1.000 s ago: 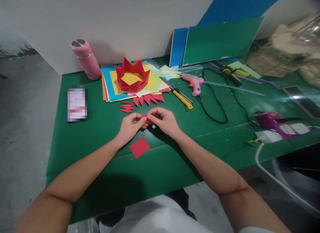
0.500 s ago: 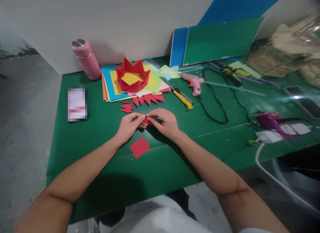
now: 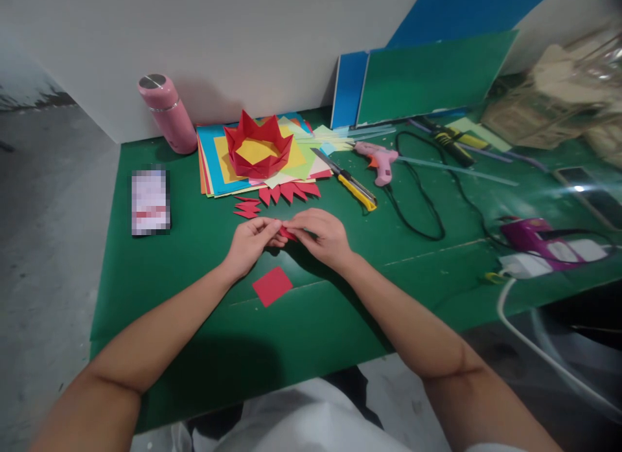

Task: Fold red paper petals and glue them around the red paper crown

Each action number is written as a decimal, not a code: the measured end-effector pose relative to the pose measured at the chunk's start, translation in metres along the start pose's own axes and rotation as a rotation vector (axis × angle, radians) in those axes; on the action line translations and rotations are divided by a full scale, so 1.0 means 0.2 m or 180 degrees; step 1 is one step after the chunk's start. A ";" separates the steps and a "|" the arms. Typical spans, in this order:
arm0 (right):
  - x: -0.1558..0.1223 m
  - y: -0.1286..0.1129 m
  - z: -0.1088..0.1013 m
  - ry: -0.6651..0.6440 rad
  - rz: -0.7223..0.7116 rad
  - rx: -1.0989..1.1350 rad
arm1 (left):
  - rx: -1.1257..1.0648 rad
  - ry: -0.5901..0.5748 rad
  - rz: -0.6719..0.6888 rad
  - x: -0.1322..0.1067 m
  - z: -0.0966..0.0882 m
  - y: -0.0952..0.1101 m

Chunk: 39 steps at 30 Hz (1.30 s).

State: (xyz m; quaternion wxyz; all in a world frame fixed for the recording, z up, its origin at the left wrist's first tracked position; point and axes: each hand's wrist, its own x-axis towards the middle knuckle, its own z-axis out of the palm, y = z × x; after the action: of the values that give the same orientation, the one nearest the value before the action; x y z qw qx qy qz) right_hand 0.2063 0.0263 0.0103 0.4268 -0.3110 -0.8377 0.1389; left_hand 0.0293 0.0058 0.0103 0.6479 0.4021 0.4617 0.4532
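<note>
Between my fingertips is a small piece of red paper [image 3: 288, 234], mostly hidden by the fingers. My left hand [image 3: 251, 245] is closed, pinching it from the left with thumb and fingers. From the other side my right hand [image 3: 323, 237] pinches the same piece. Just below them a flat red paper square [image 3: 273, 286] lies on the green table [image 3: 194, 348]. Beyond my hands are several folded red paper points [image 3: 289, 193], with a smaller group [image 3: 247, 208] to their left. A red folded paper ring [image 3: 257, 160] with pointed tips sits on a stack of coloured paper [image 3: 208, 170].
A pink flask [image 3: 170, 118] and a blurred-out flat object [image 3: 150, 203] are at the left. To the right lie a yellow utility knife [image 3: 357, 192], a pink glue gun [image 3: 379, 160] with its black cord, and a purple-and-white power strip [image 3: 539, 245]. Green and blue boards [image 3: 432, 83] lean on the wall.
My right hand has shifted very slightly, and a little more of the red piece shows between my fingers. Everything on the table stays in place.
</note>
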 end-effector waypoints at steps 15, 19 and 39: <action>0.02 -0.03 0.01 -0.0100 0.2032 0.1726 | 0.0506 0.0246 0.0376 -0.03 0.02 0.00; 0.02 -0.04 0.01 -0.0195 0.2142 0.1823 | 0.0601 0.0329 0.0472 -0.03 0.01 0.01; 0.04 -0.04 -0.01 -0.0626 0.2836 0.2638 | 0.0649 0.0291 0.0498 -0.02 0.00 0.00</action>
State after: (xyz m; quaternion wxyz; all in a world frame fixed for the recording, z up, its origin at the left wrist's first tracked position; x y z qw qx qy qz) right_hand 0.2009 0.0258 0.0199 0.3339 -0.4251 -0.5391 0.6459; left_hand 0.0290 0.0019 0.0106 0.5446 0.4796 0.5016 0.4709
